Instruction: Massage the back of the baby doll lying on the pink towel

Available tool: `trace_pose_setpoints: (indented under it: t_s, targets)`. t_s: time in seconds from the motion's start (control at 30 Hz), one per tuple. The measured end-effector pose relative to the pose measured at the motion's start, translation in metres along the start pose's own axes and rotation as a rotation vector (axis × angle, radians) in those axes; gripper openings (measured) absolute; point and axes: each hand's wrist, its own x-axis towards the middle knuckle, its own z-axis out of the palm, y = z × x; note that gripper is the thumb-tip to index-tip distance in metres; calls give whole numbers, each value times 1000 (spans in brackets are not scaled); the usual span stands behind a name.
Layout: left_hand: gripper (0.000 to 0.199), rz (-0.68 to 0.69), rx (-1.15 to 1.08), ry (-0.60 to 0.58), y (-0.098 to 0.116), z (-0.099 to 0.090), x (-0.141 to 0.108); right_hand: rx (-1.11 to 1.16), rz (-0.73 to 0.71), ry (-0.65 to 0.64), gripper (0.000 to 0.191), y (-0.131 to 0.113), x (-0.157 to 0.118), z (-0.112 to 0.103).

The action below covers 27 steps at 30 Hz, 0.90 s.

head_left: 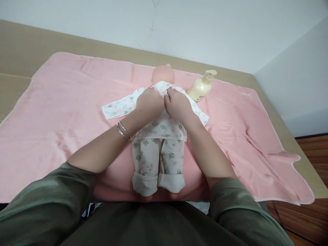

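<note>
A baby doll lies on its back with its head away from me, dressed in a white patterned shirt and matching trousers with turned-up cuffs. My left hand is closed on the shirt's front just below the neck. Right beside it, my right hand pinches the same shirt near the collar, thumb and fingers together. The two hands almost touch over the doll's chest. Both shirt sleeves spread out to the sides. Whatever lies between my fingertips besides cloth is hidden.
A pink blanket with creases covers much of the wooden table. A cream pump bottle stands tilted in view to the right of the doll's head. A white wall rises behind the table.
</note>
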Motion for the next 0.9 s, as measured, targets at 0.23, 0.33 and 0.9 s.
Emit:
trace_pose_setpoints:
  t_s: [0.23,0.33,0.9]
  targets:
    - [28,65,31,3,0,-3,-2,71,-10,47,48,2,5,11]
    - [31,40,-24,18,-7,3,8,35,-13,6,52,-7,-3,7]
    - [45,32,-24,-53,-7,-5,10,175,4,41,61,18,19,24]
